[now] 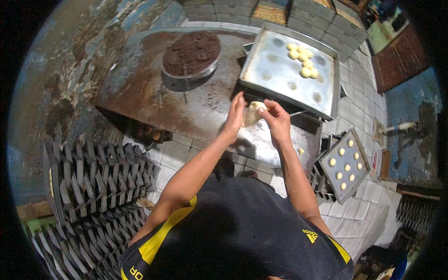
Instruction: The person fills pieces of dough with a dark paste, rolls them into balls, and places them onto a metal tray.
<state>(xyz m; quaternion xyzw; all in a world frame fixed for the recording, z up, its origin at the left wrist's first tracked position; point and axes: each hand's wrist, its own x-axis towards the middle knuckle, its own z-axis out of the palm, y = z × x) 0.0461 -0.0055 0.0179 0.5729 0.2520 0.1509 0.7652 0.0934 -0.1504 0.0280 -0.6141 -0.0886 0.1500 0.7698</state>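
A piece of soft pale dough (254, 112) is between my hands, above the near part of the worn metal table (140, 60). My right hand (276, 120) pinches its right side, with the thumb pressed on top. My left hand (234, 119) stands at the dough's left side, fingers stretched out and pointing away from me; its palm is largely hidden. Beyond my right hand, a large square baking tray (261, 79) carries a cluster of round dough balls (305, 63). A wide metal bowl (191, 74) at the far left holds a dark brown crumbly filling (193, 51).
Small dough scraps (301, 151) lie near the table's right edge. At right, a lower dark tray (359, 179) bears spaced dough balls (346, 167). Stacked dark metal racks (98, 177) fill the lower left. Grey crates (308, 18) stand behind the table.
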